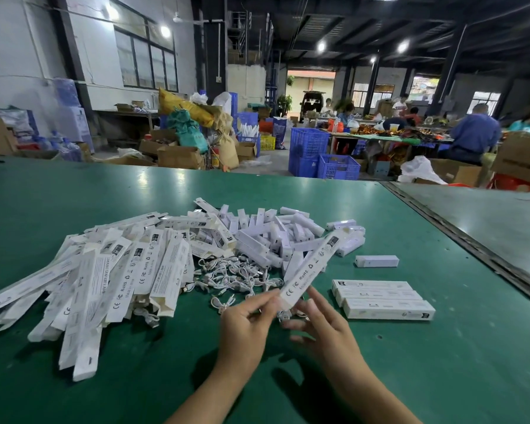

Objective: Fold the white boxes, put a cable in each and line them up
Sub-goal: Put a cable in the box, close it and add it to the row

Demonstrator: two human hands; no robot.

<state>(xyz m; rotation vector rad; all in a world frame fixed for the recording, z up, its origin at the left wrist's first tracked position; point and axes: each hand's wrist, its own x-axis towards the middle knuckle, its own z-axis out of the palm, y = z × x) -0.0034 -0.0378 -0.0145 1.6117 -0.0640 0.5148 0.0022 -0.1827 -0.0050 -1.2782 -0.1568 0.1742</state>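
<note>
Our left hand [248, 313] pinches the box [309, 268] by its near end (it slants away rightward); our right hand [325, 327], fingers straight, waits just beside.

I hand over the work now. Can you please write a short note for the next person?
Left hand pinches the near end of a long box; right hand touches it with straight fingers.
Flat boxes are piled on the left, cables in the middle.
Done: a row of three boxes on the right.
Left: finish this box, then the pile.
</note>
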